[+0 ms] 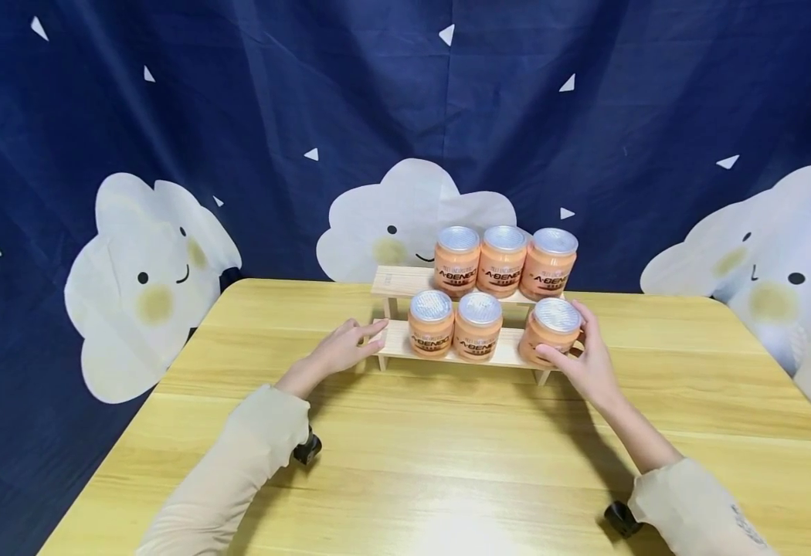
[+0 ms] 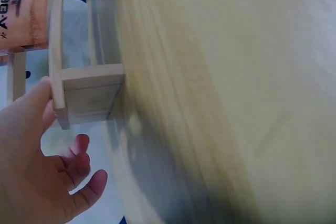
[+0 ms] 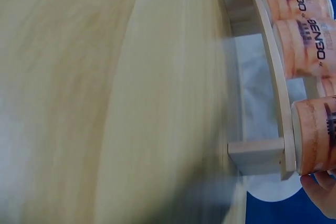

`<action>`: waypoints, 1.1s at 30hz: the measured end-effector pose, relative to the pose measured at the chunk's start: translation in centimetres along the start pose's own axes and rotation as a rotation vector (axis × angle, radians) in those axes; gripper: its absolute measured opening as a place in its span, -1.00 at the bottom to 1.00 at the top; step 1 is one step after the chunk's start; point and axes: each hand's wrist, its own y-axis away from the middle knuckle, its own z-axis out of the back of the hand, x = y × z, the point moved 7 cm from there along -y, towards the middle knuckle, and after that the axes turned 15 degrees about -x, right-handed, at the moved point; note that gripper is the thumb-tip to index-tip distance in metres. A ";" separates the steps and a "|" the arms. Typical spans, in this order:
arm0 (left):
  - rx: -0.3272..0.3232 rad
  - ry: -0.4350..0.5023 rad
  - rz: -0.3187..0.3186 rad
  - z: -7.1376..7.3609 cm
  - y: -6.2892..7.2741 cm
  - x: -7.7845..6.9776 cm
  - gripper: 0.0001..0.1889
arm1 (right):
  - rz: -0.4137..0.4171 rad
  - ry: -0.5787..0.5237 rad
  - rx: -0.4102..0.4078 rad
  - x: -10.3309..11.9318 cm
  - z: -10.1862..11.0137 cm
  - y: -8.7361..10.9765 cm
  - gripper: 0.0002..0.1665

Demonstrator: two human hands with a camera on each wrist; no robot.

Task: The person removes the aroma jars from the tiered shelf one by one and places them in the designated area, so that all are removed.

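Observation:
On the lower tier of a two-step wooden stand, my right hand grips an orange jar with a silver lid near the right end. The thumb lies across its front and the fingers wrap its right side. In the right wrist view, fingertips touch this jar low on its side. At the stand's left end, my left hand holds the end of the lower board between thumb and index finger. Its other fingers are loosely curled beside the board in the left wrist view.
Two more jars, a left one and a middle one, stand side by side on the lower tier. Three similar jars line the upper tier. A wooden table bears the stand; behind hangs a dark blue cloud-patterned curtain.

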 end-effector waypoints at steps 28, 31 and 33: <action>-0.019 -0.038 -0.014 -0.2 0.1 0.3 -0.47 | -0.050 0.203 -0.069 -3.8 5.0 -2.2 -0.09; -0.020 -0.046 -0.024 -0.3 0.0 0.2 -0.47 | -0.071 0.212 -0.055 -4.8 5.3 -2.5 -0.10; -0.018 -0.048 -0.028 -0.5 0.0 0.1 -0.46 | -0.079 0.222 -0.042 -5.4 5.3 -2.7 -0.10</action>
